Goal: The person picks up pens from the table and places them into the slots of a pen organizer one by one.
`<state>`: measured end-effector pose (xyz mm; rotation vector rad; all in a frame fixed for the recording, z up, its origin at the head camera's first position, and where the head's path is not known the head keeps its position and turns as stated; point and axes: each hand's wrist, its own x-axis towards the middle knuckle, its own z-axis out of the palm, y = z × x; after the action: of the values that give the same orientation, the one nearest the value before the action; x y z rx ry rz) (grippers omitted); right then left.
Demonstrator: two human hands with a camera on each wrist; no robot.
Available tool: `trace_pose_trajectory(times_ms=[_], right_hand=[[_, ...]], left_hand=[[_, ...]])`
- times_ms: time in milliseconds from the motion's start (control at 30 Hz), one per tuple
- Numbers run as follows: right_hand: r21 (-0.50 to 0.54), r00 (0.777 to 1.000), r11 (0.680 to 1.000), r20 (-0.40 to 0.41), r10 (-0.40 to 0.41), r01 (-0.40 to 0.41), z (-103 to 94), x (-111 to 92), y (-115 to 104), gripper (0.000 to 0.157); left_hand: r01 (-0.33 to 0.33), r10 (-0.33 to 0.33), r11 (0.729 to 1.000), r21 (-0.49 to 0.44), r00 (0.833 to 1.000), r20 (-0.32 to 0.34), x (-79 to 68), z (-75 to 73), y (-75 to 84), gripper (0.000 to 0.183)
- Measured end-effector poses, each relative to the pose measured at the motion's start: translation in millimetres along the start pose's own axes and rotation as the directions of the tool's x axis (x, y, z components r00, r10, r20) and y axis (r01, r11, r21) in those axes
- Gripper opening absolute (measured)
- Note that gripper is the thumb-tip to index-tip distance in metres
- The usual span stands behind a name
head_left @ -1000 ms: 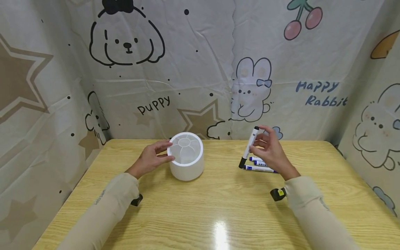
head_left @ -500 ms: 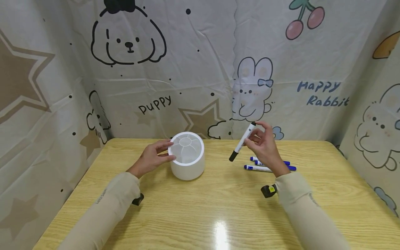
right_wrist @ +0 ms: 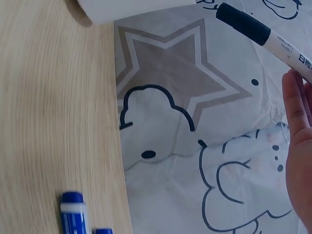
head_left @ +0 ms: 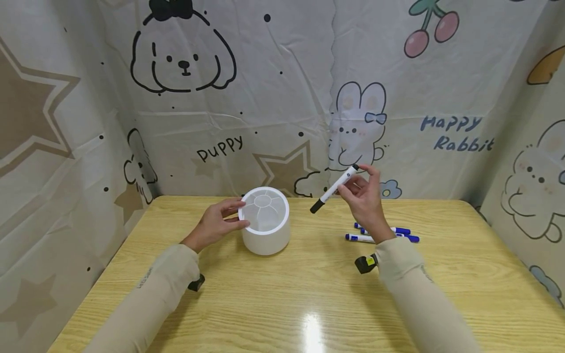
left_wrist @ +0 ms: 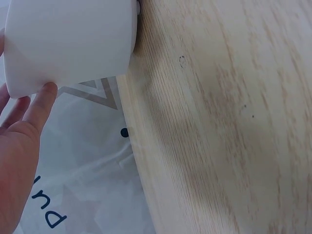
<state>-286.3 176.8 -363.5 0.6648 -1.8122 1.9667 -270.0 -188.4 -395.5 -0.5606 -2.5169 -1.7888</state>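
A round white pen holder [head_left: 266, 242] with a divided inside stands on the table, left of the middle. My left hand [head_left: 215, 223] holds it from the left, thumb and fingers spread at its rim. The left wrist view shows the fingers against the smooth wall of the pen holder [left_wrist: 73, 44]. To the right, my right hand [head_left: 365, 198] pinches a white whiteboard marker [head_left: 337, 186] with a black cap, raised above the table. The marker slants, its capped end pointing down toward the pen holder. In the right wrist view the black cap [right_wrist: 243, 23] shows clearly.
Several blue-capped markers [head_left: 359, 238] lie together on the wooden table [head_left: 265, 299], partly behind my right wrist. A printed cloth [head_left: 282, 73] hangs along the back and both sides of the table.
My right hand has carried the black-capped marker up and left, from over the blue markers toward the pen holder, tilting it further. My left hand stays on the pen holder.
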Motion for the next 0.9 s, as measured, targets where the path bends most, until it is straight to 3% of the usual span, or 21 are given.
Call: trace_pose_trajectory(times_ms=[500, 900], right_hand=[[0.037, 0.998, 0.999, -0.057, 0.001, 0.001, 27.9, 10, 4, 0.059], [0.095, 0.996, 0.994, -0.074, -0.044, 0.051, 52.2, 17, 9, 0.053]], left_hand=[[0.010, -0.008, 0.998, -0.063, 1.000, 0.024, -0.1, 0.3, 1.2, 0.052], [0.000, 0.003, 0.997, -0.077, 0.999, 0.045, -2.0, 0.4, 1.1, 0.051]])
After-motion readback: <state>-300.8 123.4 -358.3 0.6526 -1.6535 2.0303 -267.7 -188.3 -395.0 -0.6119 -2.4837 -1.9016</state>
